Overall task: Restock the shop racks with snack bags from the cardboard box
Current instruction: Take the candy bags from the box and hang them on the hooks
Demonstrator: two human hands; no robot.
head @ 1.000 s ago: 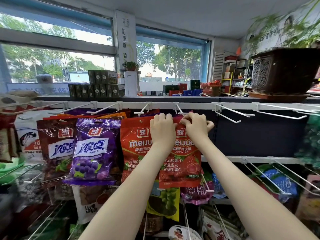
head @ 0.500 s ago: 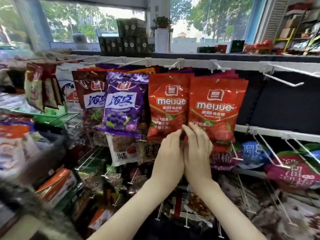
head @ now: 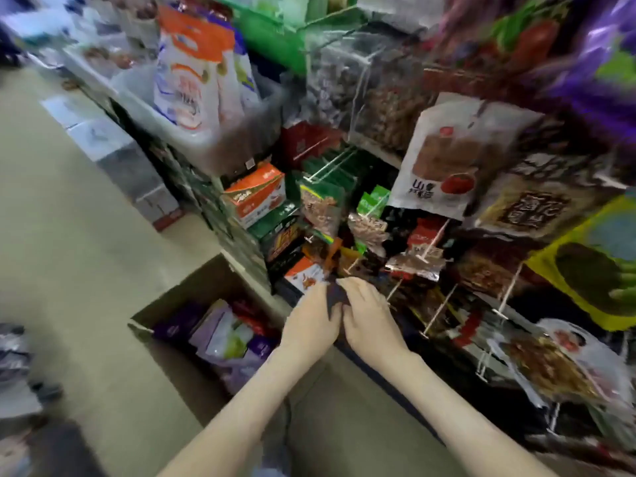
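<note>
Facing shop racks point(head: 330, 165) across the right: wire pegs crowded with hanging packets, heavy blur.
On the floor just beside the rack base, left of both hands: open cardboard box point(head: 192, 284).
Inside it: snack bags point(head: 220, 333), purple and white, piled loose, none picked yet.
Low at the rack foot: left hand point(head: 311, 325) and right hand point(head: 370, 316), side by side and touching, fingers relaxed. Apparently empty, but can't fully confirm through the blur.
Judging the step as a reach into the box for the next bag.
- Swing left and down, and clear the peg tips first.
- Take the top bag only.
- Pinch near the header hole, not the middle, to avoid crushing the contents.
- Keep the other hand free to steady neighbours on the peg.
- Check flavour against the target peg before lifting.
</note>
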